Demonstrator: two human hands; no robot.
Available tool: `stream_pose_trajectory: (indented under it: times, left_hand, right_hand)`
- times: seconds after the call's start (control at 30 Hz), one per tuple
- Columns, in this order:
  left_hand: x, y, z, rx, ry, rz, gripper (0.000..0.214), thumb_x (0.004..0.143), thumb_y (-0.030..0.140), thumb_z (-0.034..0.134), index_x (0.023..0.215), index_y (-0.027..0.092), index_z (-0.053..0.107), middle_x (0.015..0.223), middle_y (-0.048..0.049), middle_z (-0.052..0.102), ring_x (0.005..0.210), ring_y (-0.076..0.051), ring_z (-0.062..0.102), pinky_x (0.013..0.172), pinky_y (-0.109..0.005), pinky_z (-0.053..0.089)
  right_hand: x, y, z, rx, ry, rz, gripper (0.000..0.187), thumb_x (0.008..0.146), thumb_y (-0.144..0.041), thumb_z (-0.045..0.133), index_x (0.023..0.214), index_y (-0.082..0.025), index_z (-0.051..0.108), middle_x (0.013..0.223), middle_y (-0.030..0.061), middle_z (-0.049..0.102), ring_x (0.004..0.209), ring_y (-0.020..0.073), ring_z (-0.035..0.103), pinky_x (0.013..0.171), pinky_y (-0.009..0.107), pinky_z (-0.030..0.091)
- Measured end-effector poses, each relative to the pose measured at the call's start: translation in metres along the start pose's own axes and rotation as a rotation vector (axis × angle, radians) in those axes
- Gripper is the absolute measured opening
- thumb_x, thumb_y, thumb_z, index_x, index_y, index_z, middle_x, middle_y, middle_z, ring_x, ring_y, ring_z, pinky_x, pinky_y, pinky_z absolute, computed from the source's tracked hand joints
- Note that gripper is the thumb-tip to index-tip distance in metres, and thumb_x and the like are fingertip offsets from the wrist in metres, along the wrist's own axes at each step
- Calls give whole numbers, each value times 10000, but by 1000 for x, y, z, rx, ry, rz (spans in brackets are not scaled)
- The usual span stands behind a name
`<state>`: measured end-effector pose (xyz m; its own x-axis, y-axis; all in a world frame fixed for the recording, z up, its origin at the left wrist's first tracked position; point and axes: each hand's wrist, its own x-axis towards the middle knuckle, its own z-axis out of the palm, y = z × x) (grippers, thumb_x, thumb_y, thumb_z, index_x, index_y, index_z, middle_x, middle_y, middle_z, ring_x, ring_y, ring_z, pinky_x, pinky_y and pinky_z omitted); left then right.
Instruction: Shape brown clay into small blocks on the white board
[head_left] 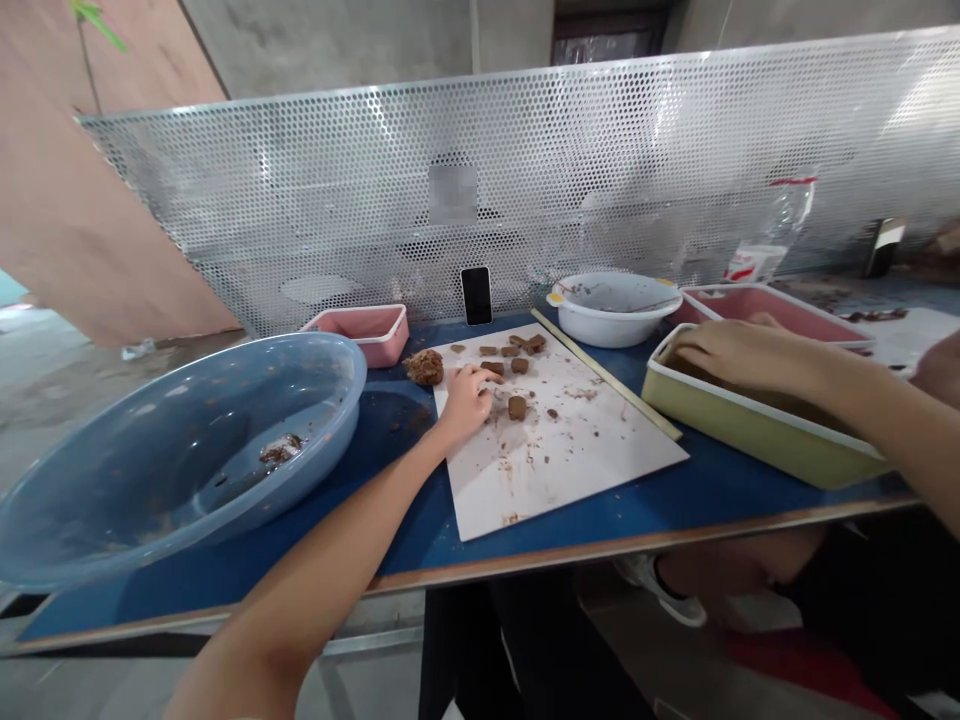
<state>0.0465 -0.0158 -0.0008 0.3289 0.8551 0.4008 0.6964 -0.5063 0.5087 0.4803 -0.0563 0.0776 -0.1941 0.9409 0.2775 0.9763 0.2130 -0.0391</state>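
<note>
My left hand (466,402) rests over the left side of a white board (570,470), fingers bent but apart, close to a brown clay-like piece (493,368). Just right of it stands a separate brown chunk (517,407). Several more brown pieces (520,366) lie toward the board's far end, among scattered crumbs. A rough brown lump (424,367) sits at the board's left edge. My right hand (724,352) reaches over the rim of a yellow-green tub (757,432); its fingertips dip inside, and whether they hold anything is hidden.
A big blue basin (300,480) stands left. Behind are pink tubs (386,335), a phone (476,296) and a white basin (615,325). A wooden strip (607,375) borders the board. A perforated metal panel (337,200) closes the back. Another person's arm (939,370) shows right.
</note>
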Motion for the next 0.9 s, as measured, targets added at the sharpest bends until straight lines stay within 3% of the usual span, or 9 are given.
stream_pose_trajectory:
  times: [0.1,0.17,0.3,0.4,0.47,0.57,0.7,0.8,0.9]
  left_hand:
    - [-1,2,2,-8,9,-9,447,828,17,529,1088,203,840,1190,-106,725,1198,-305,602,1163,-482,409]
    - [-1,5,2,-20,8,-11,472,805,-11,514,1072,192,846,1169,-106,734,1171,-297,613,1156,-477,421]
    - [-4,11,0,-25,30,-81,486,817,-27,480,1035,180,862,1080,-102,758,1091,-272,646,1112,-431,478]
    - [-9,20,-7,81,15,-137,492,860,-17,489,1128,163,861,1142,-126,760,1134,-281,650,1103,-408,499]
    - [-13,28,-16,229,-40,-113,474,877,10,546,1228,142,836,1220,-155,746,1208,-314,629,1137,-433,482]
    - [-19,45,-27,422,-189,-51,301,903,56,605,1067,112,852,1106,-185,754,1203,-342,642,1169,-482,457]
    - [-28,67,-28,506,-251,-123,259,957,94,564,940,121,820,1063,-189,771,1158,-332,689,1056,-430,530]
    - [-34,73,-22,481,-244,-249,269,965,119,542,1006,145,807,1071,-167,791,1059,-305,743,939,-389,566]
    - [-38,67,-17,485,-254,-196,322,937,89,521,1090,173,792,1111,-131,795,1070,-301,754,923,-385,569]
  right_hand:
    - [-6,40,2,262,-396,71,213,814,-470,736,764,-266,770,879,125,793,883,368,728,945,587,550]
    - [-12,53,6,429,-534,39,135,753,-397,782,759,-262,788,838,100,796,842,329,740,857,486,584]
    - [-15,49,9,531,-427,112,102,768,-329,796,700,-264,756,759,73,765,812,301,731,835,435,572]
    - [-9,15,-3,504,-76,184,193,866,-419,770,764,-256,754,842,117,760,1009,357,718,1047,498,515]
    - [-8,-23,-13,537,114,125,281,937,-519,718,1012,-263,805,1062,127,788,1163,384,680,1137,532,467]
    - [-9,-91,-18,749,7,-31,500,1006,-627,611,1381,-325,745,1308,80,764,1244,357,668,1129,522,510]
    - [-4,-166,12,725,-151,-150,553,1022,-533,571,1524,-324,674,1406,97,693,1327,336,650,1169,539,506]
    - [1,-195,50,621,-179,-149,553,1030,-372,541,1568,-282,632,1550,138,590,1529,357,477,1273,572,395]
    - [-3,-204,79,589,-161,-120,577,990,-255,539,1558,-233,635,1648,164,494,1605,362,365,1310,573,341]
